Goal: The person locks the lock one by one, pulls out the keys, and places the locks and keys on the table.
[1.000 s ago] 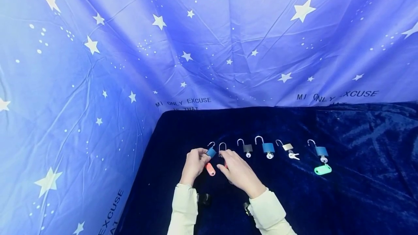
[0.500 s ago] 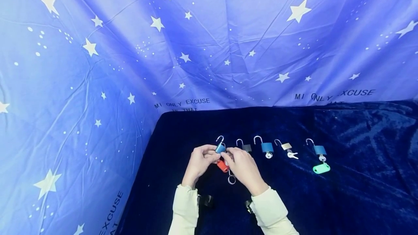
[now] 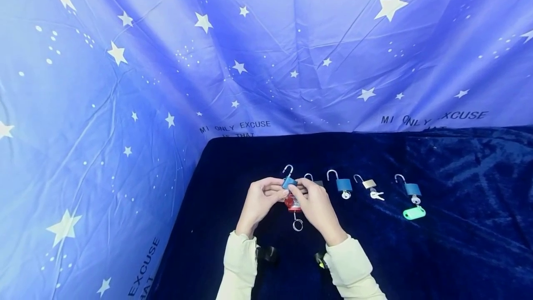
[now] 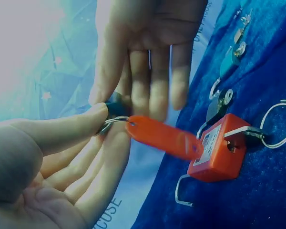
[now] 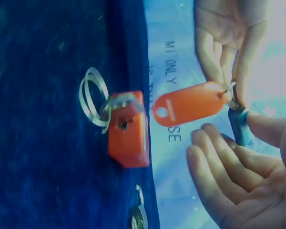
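Both hands meet around a small blue padlock (image 3: 288, 183), whose shackle stands open above its body. My left hand (image 3: 255, 203) pinches it from the left at its key end; the key is mostly hidden by the fingers. From the other side my right hand (image 3: 319, 205) grips the blue body between thumb and fingers, the remaining fingers loosely extended in the right wrist view. An orange tag (image 4: 157, 136) hangs from the padlock's key ring (image 4: 113, 123). Below it lies a red padlock (image 5: 131, 143) with a key inserted and a large ring (image 3: 297, 225) attached.
To the right a row of unlocked padlocks lies on dark blue velvet: a dark one (image 3: 318, 183) partly behind my right hand, a blue one (image 3: 343, 185), a brass one (image 3: 368, 184), and another blue one (image 3: 412, 190) with a green tag (image 3: 414, 212). Starry curtains (image 3: 266, 59) stand behind.
The blue padlock has moved right, to above the red one, with my left hand. My right hand has left the red padlock and now grips the blue one too.
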Available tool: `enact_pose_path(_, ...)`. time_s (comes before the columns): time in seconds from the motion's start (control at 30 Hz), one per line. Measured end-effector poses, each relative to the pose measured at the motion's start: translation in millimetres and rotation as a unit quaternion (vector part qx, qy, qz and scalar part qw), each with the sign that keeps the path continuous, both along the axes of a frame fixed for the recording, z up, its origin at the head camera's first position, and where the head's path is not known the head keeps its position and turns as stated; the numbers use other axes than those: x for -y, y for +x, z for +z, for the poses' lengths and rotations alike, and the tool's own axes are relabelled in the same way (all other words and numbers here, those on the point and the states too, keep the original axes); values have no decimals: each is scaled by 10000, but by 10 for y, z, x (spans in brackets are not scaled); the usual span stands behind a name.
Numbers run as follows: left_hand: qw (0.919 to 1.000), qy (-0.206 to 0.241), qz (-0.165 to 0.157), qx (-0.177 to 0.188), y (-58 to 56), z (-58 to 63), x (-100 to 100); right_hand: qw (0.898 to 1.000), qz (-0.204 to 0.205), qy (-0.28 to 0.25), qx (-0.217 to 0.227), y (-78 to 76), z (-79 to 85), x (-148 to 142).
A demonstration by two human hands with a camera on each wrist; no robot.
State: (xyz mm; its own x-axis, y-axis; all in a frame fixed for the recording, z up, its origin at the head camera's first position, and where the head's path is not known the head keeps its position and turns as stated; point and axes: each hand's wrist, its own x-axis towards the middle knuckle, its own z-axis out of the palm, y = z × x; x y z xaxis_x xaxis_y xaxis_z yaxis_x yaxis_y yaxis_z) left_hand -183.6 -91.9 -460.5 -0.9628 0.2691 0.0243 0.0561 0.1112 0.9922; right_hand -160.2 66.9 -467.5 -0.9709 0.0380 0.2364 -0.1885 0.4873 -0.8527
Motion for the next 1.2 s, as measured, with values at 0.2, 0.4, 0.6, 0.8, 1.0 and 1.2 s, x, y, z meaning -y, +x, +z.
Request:
enact_pose_path(0.2,9994,-250,-161,-202,90,251,-39,9941,263,-1038,177,-25,58,-68)
enact_pose_path(0.4,9980,-395,35,-502,114,352,-11,9853,372,-1555,610,-25,105,-124)
enact_pose_path(0.6,9935,-213,748,-835,96,376,27,9854,645,-1417,686,-17,109,-141)
enact_pose_path(0.8,9927,-246,787,-877,128,424,-4,9829,857,-1436,776,14,174,-141)
enact_pose_path(1.0,9929,-367,735,-860,150,432,-22,9866,1061,-1199,316,28,183,-129)
enact_pose_path(1.2,9943,-89,278,-1025,151,448,-12,9832,1162,-1334,458,-12,77,-129)
